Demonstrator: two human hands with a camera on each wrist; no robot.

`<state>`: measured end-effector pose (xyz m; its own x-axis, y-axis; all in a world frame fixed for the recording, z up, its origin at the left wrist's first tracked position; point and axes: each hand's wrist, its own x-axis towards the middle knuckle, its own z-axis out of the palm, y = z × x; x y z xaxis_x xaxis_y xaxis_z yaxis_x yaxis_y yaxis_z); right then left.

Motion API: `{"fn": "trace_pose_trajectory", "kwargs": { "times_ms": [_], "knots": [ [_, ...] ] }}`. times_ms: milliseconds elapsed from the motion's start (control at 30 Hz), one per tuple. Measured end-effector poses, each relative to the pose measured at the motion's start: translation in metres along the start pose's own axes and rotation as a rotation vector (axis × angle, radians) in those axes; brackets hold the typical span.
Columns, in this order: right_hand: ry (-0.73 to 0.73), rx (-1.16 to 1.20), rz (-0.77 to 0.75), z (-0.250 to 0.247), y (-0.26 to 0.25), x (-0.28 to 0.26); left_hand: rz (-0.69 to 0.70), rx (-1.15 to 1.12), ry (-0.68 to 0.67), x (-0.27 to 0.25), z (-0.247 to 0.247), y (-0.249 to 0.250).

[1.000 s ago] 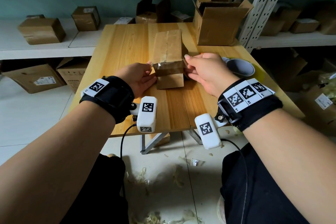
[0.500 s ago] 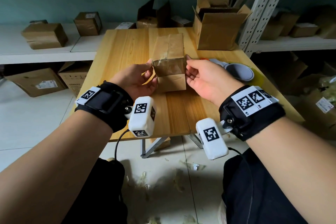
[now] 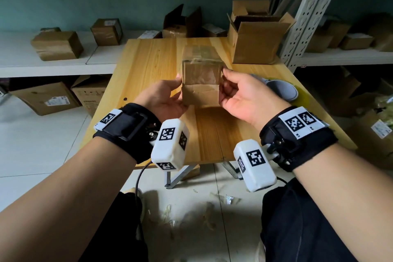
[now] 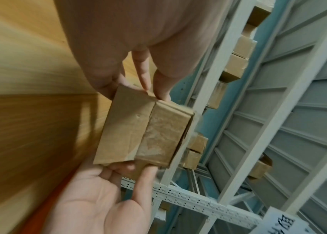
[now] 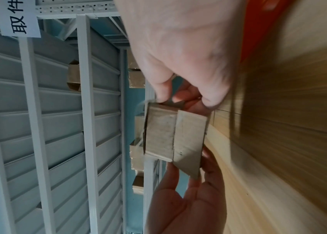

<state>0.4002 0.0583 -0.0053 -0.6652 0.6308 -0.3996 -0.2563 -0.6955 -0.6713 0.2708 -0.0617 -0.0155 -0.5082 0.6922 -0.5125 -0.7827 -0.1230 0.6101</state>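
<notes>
We hold the small taped cardboard box (image 3: pixel 201 78) in the air above the middle of the wooden table (image 3: pixel 146 64), and its shadow falls on the boards just below it. Our left hand (image 3: pixel 163 100) grips its left side with fingers curled round the edge, and our right hand (image 3: pixel 244 98) clasps the right side likewise. Just right of the right hand a grey round object (image 3: pixel 282 90) lies on the table. At the far right corner stands an open carton (image 3: pixel 255 42). Closed boxes (image 3: pixel 57 45) sit on the white shelves (image 3: pixel 102 64) beyond, and scraps (image 3: pixel 225 199) litter the floor (image 3: pixel 42 144) near us.
</notes>
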Motion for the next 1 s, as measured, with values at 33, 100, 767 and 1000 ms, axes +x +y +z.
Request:
{"fn": "trace_pose_trajectory", "kwargs": {
  "times_ms": [33,100,767,1000],
  "knots": [
    [-0.033,-0.008,0.015,-0.001,-0.001,0.0,0.021,-0.011,-0.013,-0.001,0.0,0.001],
    [-0.084,-0.061,0.03,-0.002,-0.002,-0.002,0.069,0.002,-0.035,-0.003,0.0,-0.001],
    [-0.08,-0.32,-0.192,-0.003,-0.01,-0.018,0.947,0.604,-0.053,-0.008,0.007,-0.008],
    [-0.029,-0.566,-0.363,-0.001,-0.005,-0.022,0.995,0.575,-0.065,-0.008,0.005,-0.009]
  ]
}}
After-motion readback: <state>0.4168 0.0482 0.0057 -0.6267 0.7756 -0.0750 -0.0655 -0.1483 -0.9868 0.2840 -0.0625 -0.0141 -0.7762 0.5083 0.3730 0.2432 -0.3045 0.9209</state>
